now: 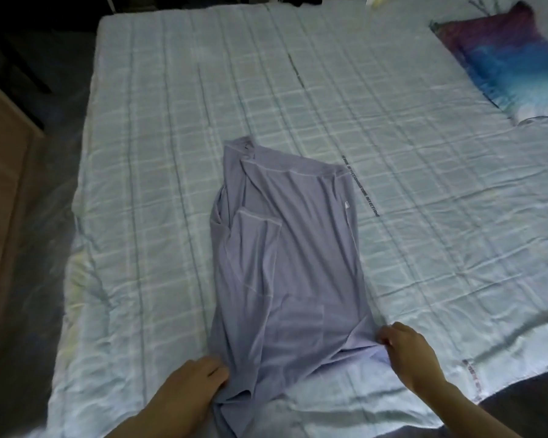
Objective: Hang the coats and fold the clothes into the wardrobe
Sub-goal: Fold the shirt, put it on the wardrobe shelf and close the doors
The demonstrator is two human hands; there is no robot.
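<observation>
bare bed (pixel 159 128) lies open all round the shirt (pixel 285 248); only a pillow (pixel 506 64) occupies the far right corner.

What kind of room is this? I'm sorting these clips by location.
Most likely a bedroom. A wide bed with a pale checked cover fills the view, a colourful pillow lies at its far right corner, and a lilac shirt is spread on it for folding.

A pale checked quilt (pixel 298 99) covers the bed in front of me and fills most of the frame, creased along its lower edge. At the upper right lies a pillow (pixel 506 64), purple fading to blue. Down the left edge I see a tan wooden panel (pixel 0 159) beside dark floor (pixel 45 216).
</observation>
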